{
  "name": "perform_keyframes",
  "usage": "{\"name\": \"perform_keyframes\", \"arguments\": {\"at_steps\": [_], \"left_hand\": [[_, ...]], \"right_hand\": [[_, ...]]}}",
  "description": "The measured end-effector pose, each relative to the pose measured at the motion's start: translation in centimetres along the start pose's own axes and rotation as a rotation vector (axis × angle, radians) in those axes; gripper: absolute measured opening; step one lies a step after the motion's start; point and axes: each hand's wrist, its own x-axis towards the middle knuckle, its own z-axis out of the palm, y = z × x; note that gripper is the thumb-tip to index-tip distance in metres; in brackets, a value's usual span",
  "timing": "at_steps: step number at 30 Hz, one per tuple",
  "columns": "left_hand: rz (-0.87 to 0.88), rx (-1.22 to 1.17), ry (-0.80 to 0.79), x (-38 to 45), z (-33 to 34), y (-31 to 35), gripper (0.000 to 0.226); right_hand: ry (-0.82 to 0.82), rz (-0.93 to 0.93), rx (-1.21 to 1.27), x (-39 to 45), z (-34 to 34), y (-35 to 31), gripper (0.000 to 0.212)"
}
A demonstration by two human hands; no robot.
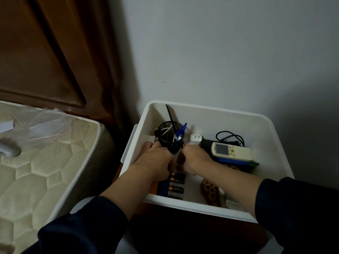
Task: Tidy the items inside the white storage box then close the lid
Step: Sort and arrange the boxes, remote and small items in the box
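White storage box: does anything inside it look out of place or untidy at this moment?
Mildly. A black cable lies in a loose tangle behind the remote control, and batteries lie loose near the front wall of the white storage box. Nothing looks spilled or broken.

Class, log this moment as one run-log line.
stage: tidying | hands: both on mesh pen cup | white storage box: open | lid: unseen
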Motion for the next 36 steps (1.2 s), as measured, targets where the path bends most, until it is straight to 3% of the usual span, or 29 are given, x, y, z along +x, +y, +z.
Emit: {"name": "perform_keyframes", "arguments": {"at_steps": [9,17,22,25,28,36], "left_hand": [[-0.041,-0.042,0.051,0.2,0.5,-0.3,0.038],[-0.019,-0.01,0.043,0.3,0.6,-0.3,0.04],[0.112,0.071,-0.002,0.2,0.7,0.4,0.043],[0.176,0.124,-0.121,0.4,0.7,0.8,0.04],[0.184,0.163,-0.22,0.6,0.8,0.9,0.038],[0.203,0.195,-0.249,0.6,0.5,1.0,0.043]], "right_hand": [[-0.076,-0.072,0.115,-0.4,0.6,1.6,0.022],[-0.066,-0.137,0.12,-0.9,0.0,1.9,0.023],[0.154,-0.061,-0.117,-2.2,-1.7,2.4,0.034],[0.122,-0.059,-0.267,-3.0,-2.1,2.7,0.018],[0.087,-0.058,-0.337,-3.4,-1.8,2.7,0.018],[0.116,-0.079,-0.345,-3.4,-1.3,2.4,0.021]]}}
